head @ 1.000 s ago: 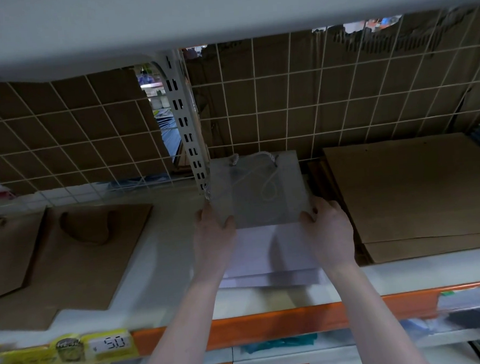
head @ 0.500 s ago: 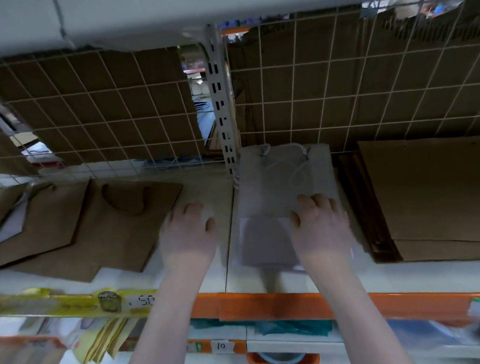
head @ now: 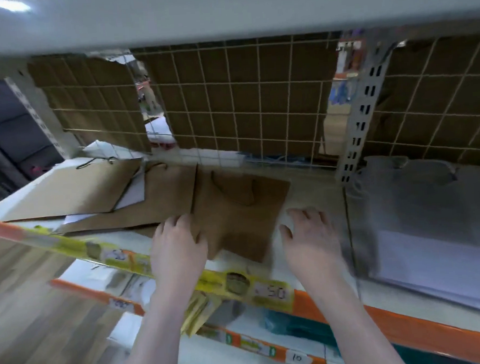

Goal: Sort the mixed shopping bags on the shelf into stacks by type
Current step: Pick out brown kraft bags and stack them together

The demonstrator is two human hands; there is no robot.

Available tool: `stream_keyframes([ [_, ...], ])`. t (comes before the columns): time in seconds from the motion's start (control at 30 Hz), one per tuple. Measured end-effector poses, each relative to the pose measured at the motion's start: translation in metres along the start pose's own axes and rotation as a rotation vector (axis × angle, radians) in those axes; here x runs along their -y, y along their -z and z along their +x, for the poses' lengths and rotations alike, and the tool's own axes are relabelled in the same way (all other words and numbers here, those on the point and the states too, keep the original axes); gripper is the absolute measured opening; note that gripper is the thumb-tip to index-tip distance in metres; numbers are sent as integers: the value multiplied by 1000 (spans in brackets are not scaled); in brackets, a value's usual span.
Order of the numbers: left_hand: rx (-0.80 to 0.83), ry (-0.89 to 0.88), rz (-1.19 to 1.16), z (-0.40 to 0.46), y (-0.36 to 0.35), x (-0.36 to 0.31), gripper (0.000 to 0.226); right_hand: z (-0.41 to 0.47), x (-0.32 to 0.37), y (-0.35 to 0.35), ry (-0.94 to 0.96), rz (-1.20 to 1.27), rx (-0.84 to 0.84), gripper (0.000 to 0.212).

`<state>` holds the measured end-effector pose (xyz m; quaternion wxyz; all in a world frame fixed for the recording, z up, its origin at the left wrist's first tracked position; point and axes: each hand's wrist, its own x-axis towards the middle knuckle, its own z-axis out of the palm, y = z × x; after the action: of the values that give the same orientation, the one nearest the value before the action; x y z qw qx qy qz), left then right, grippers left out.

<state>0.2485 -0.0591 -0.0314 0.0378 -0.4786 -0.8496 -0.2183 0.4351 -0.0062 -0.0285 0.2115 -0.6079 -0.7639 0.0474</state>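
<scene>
Flat brown paper bags lie mixed on the white shelf (head: 313, 197). The nearest brown bag (head: 240, 210) with a dark cord handle lies between my hands. My left hand (head: 178, 247) rests with its fingers on that bag's left edge, not closed around it. Just right of the bag, my right hand (head: 309, 236) hovers over bare shelf with its fingers spread, holding nothing. Two more brown bags (head: 73, 192) overlap to the left, with a white sheet showing between them. A grey bag (head: 425, 193) with a cord handle lies at the right on a pale stack (head: 441, 270).
A wire grid backed with brown cardboard (head: 242, 103) closes the back of the shelf. A perforated white upright (head: 361, 118) divides the bays. The upper shelf (head: 222, 11) hangs low overhead. An orange front rail with yellow price labels (head: 268, 291) runs along the edge, above a lower shelf.
Both hands have left the grey bag and moved left to the brown bag. The view has swung left, so the grey bag now sits at the right.
</scene>
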Motion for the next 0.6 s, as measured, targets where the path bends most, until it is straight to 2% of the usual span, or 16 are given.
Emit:
stream_keyframes([
  [0.13, -34, -2, -25, 43, 8, 86, 36, 7, 78, -41, -26, 29, -47, 28],
  [0.23, -48, -26, -22, 81, 14, 150, 34, 11, 136, -68, -51, 4, -13, 33],
  [0.37, -49, -61, -1, 128, 14, 221, 37, 18, 197, -96, -110, 19, -25, 27],
  [0.6, 68, -88, 8, 179, 0, 268, 52, 39, 250, -106, -154, -25, 120, 36],
])
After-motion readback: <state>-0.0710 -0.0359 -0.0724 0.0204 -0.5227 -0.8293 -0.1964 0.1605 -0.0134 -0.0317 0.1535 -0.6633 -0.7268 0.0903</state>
